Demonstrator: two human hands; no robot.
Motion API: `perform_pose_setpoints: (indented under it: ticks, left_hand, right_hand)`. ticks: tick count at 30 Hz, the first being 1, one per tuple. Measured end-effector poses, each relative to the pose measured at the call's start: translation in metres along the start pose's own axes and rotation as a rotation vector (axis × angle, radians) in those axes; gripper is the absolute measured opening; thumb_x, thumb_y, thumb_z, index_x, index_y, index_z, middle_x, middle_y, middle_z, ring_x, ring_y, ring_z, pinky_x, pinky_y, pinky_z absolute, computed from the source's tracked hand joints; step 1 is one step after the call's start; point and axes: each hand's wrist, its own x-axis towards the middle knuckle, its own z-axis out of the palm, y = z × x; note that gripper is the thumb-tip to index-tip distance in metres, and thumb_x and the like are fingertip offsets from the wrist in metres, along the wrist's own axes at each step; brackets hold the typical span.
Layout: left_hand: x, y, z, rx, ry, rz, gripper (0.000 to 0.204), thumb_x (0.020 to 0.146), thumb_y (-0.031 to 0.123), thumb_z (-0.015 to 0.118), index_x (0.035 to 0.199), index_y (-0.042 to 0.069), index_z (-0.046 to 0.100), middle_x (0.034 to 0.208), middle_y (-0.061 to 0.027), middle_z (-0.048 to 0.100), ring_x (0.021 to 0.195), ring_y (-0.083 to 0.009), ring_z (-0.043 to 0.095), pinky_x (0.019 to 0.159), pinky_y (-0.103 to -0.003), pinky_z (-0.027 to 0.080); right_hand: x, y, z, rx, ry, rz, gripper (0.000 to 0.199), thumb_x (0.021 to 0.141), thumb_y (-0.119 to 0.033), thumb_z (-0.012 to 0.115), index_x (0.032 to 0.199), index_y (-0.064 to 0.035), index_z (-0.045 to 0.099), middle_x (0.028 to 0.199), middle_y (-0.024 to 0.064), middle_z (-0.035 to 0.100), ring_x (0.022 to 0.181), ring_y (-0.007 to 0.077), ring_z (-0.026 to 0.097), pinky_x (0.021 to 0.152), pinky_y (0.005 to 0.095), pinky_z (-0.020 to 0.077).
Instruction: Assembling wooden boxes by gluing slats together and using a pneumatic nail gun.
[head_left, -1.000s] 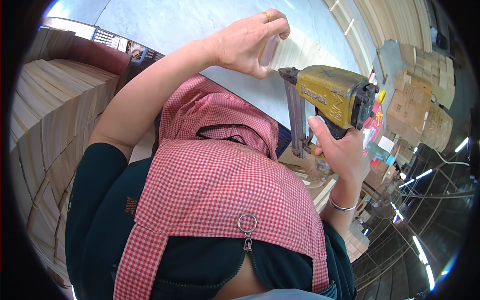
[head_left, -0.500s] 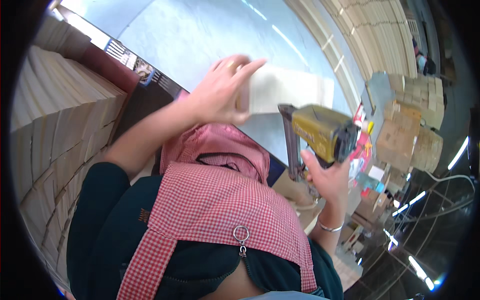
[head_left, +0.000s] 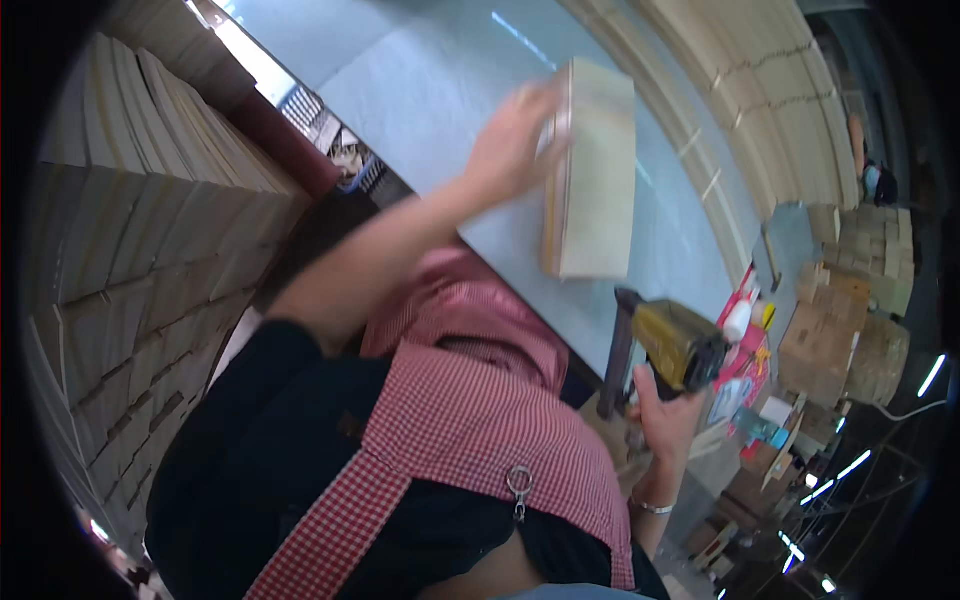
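Observation:
A long, pale wooden box (head_left: 603,175) is over the blue-grey table, its length running away from me. My left hand (head_left: 518,145) grips its left long side near the far end; the fingers are smeared by motion. At the table's near right edge, my right hand (head_left: 668,415) is closed round the handle of a yellow and black nail gun (head_left: 678,340). The tool stays apart from the box, just below and right of its near end. What lies inside the box is not visible.
Tall stacks of pale boards (head_left: 150,240) rise at my left. A blue basket (head_left: 345,160) sits by the table's (head_left: 430,90) left edge. Long boards (head_left: 740,80) lie along the far side. At the right are a plastic bottle (head_left: 765,428) and several cardboard boxes (head_left: 830,325).
The box has turned from lying crosswise to pointing away from me. My left hand has moved farther out and right with it. The nail gun appears lower and slightly right.

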Motion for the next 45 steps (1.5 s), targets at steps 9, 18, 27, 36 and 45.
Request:
perform_pose_setpoints:
  ticks: [9,18,27,36,45]
  left_hand:
    - [0.086,-0.026,0.037,0.237,-0.549,-0.182,0.049,0.077,0.032,0.077,0.108,-0.003,0.063,0.117,-0.023,0.062,0.109,-0.041,0.06,0.097,-0.046,0.049]
    - [0.102,-0.039,0.039,0.324,-0.5,-0.082,0.048,0.08,0.034,0.076,0.108,-0.003,0.064,0.116,-0.0235,0.062,0.108,-0.0418,0.061,0.097,-0.046,0.05]
    - [0.115,-0.042,0.026,0.424,-0.413,0.029,0.048,0.084,0.036,0.074,0.108,-0.004,0.066,0.115,-0.024,0.063,0.107,-0.0426,0.062,0.098,-0.046,0.05]
    - [0.104,-0.024,0.02,0.421,-0.381,-0.024,0.048,0.087,0.037,0.069,0.112,-0.004,0.064,0.121,-0.0243,0.06,0.112,-0.0437,0.059,0.099,-0.049,0.049]
    - [0.084,-0.023,0.028,0.44,-0.271,-0.048,0.048,0.093,0.038,0.059,0.12,-0.001,0.06,0.128,-0.0235,0.056,0.12,-0.044,0.055,0.101,-0.054,0.046]
  right_hand:
    - [-0.02,0.034,0.047,0.113,-0.028,-0.022,0.058,0.083,-0.016,0.083,0.128,0.0031,0.051,0.093,0.0111,0.066,0.057,0.0112,0.057,0.047,0.0232,0.048]
    - [-0.022,0.048,0.07,0.149,0.017,-0.172,0.035,0.081,-0.012,0.082,0.107,0.0072,0.068,0.102,0.0176,0.076,0.088,0.0244,0.075,0.069,0.0278,0.0589]
    - [-0.026,0.053,0.082,0.093,0.093,-0.283,0.036,0.078,-0.013,0.084,0.104,0.0072,0.069,0.098,0.0162,0.076,0.082,0.0238,0.076,0.065,0.0283,0.0592]
    - [-0.022,0.058,0.081,0.102,0.086,-0.317,0.036,0.079,-0.012,0.083,0.107,0.0071,0.069,0.101,0.017,0.076,0.085,0.0236,0.076,0.066,0.0285,0.0593]
    - [-0.011,0.041,0.04,0.151,-0.078,-0.136,0.039,0.083,-0.009,0.08,0.115,0.0063,0.064,0.099,0.0143,0.075,0.087,0.0254,0.074,0.067,0.0286,0.0589]
